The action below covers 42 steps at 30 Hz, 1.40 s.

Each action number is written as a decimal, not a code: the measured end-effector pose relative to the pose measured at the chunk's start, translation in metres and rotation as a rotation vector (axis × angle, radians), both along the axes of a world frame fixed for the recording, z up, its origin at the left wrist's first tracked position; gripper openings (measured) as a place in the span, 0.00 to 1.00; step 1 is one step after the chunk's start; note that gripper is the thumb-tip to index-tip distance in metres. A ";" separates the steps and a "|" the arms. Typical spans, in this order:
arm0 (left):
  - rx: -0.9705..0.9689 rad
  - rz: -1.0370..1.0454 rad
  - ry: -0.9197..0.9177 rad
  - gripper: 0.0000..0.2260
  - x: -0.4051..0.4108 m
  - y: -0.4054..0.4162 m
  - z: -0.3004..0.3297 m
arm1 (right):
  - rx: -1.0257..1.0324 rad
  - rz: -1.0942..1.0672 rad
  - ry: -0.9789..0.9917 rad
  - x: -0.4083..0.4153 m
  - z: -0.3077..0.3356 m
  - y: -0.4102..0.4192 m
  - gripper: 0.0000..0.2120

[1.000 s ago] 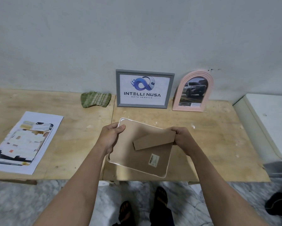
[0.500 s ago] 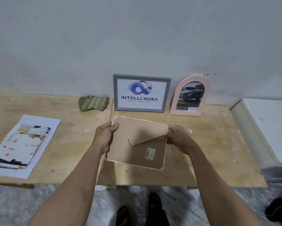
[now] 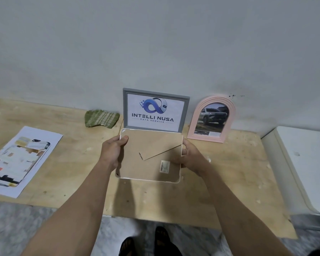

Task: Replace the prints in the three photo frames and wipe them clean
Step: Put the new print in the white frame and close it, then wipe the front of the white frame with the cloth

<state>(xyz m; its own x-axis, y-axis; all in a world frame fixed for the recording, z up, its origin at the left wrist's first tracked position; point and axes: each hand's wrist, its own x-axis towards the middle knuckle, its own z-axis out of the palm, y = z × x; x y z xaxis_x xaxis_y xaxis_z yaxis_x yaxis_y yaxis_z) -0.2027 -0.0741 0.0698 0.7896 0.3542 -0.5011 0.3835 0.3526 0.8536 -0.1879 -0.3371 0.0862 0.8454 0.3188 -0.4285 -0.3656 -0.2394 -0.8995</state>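
Observation:
I hold a white-rimmed photo frame (image 3: 151, 145) with its brown back board facing me, tilted up above the wooden table (image 3: 229, 182). My left hand (image 3: 113, 151) grips its left edge and my right hand (image 3: 190, 157) grips its right edge. The board's stand flap lies flat against the back. A grey frame (image 3: 186, 109) with a logo print and a pink arched frame (image 3: 231, 115) with a car photo lean against the wall behind. A green striped cloth (image 3: 101, 119) lies to the left of the grey frame.
A loose printed sheet (image 3: 20, 159) lies on the table's left part. A white appliance (image 3: 303, 163) stands against the table's right end. The table's front edge is near my body, with my feet below it.
The stand flap, lifted earlier, has been pressed flat against the back board. The frame has been raised and tilted more upright, closer to the grey frame.

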 end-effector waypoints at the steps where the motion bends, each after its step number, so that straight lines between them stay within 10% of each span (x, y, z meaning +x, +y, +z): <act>1: 0.002 0.017 0.007 0.04 0.000 -0.001 0.001 | -0.009 0.015 0.000 0.001 -0.001 -0.001 0.27; 8: 0.240 -0.003 -0.020 0.06 0.000 -0.004 0.014 | -0.017 0.027 -0.070 0.006 0.009 0.009 0.24; 13: 0.212 -0.137 0.154 0.23 0.005 0.020 0.052 | -0.467 0.113 -0.767 -0.015 0.012 0.070 0.14; 17: 0.169 -0.075 0.149 0.12 -0.001 0.058 0.074 | -0.532 0.196 -1.009 -0.047 0.012 0.130 0.19; 21: 0.286 -0.032 0.170 0.01 -0.025 0.121 0.073 | -0.440 0.471 -0.718 -0.055 0.007 0.181 0.31; 28: 0.244 -0.094 0.042 0.07 -0.071 0.201 0.064 | -0.150 -0.136 -0.152 -0.050 0.016 0.239 0.11; 42: 0.082 0.241 0.011 0.11 -0.056 0.269 0.012 | -0.062 0.205 0.080 0.038 -0.033 0.312 0.19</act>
<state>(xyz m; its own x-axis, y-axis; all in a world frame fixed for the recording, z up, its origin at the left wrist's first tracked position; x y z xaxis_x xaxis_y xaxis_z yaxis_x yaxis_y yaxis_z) -0.2586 0.1949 0.0818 0.6722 0.5715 -0.4707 0.3060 0.3645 0.8795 -0.1494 -0.0252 0.0531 0.7284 0.4516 -0.5153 -0.3729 -0.3697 -0.8510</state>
